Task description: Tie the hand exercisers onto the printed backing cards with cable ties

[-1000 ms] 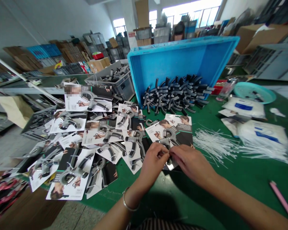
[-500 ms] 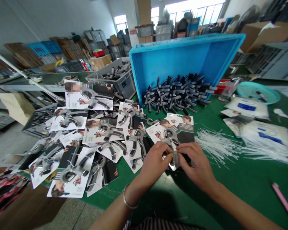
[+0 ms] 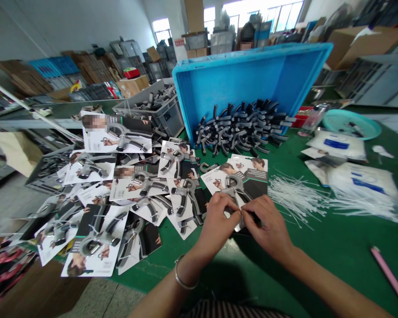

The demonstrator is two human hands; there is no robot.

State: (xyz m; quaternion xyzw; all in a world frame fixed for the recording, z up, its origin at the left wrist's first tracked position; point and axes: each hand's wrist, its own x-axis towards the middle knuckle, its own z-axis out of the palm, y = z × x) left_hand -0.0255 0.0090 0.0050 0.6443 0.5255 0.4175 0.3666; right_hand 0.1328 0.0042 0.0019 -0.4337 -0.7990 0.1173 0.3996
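Note:
My left hand (image 3: 218,219) and my right hand (image 3: 268,221) meet fingertip to fingertip, both pinching a thin white cable tie that the fingers mostly hide. Beneath them lies a grey hand grip strengthener (image 3: 234,182) with a metal spring, resting on a printed backing card (image 3: 256,164). Its lower handles are partly covered by my fingers. Just right of my right hand, a loose heap of white cable ties (image 3: 295,194) is spread on the green table (image 3: 331,260). To the left, several carded hand grips (image 3: 101,238) lie overlapping, some with white ties around them.
A blue crate (image 3: 232,75) tipped on its side holds many hand grips (image 3: 242,128). Grey bins (image 3: 167,112) stand behind the cards. At right are plastic bags of ties (image 3: 365,183), a turquoise tray (image 3: 373,126) and a pink stick (image 3: 389,278). A person (image 3: 246,37) is behind the crate.
My fingertips have drawn closer together over the hand grip and now touch or nearly touch. The whole view has shifted slightly; the other things stay in place.

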